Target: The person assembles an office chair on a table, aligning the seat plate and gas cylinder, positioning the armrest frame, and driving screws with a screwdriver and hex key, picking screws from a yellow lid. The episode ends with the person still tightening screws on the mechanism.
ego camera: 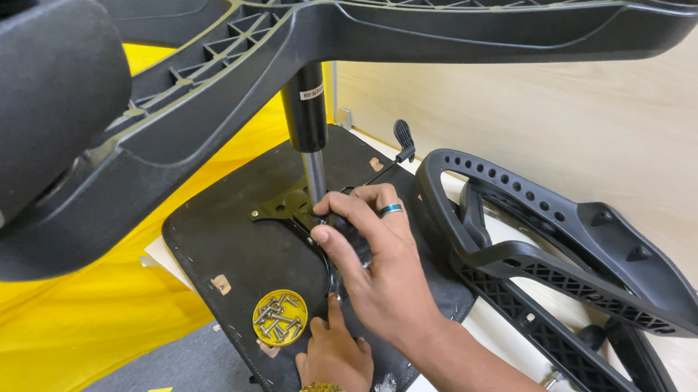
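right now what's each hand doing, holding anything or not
Left hand: rests on the upturned seat underside, one finger pointing up; holds nothing visible.
Right hand: fingers curled on the black mechanism plate at the gas cylinder; grip unclear.

right hand [379,272] hides the mechanism plate [288,208] – chair base [313,27] cut off above.

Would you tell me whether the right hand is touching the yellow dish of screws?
Apart. The head view shows the right hand up on the black metal bracket, with bare black seat underside plainly between it and the yellow dish of screws.
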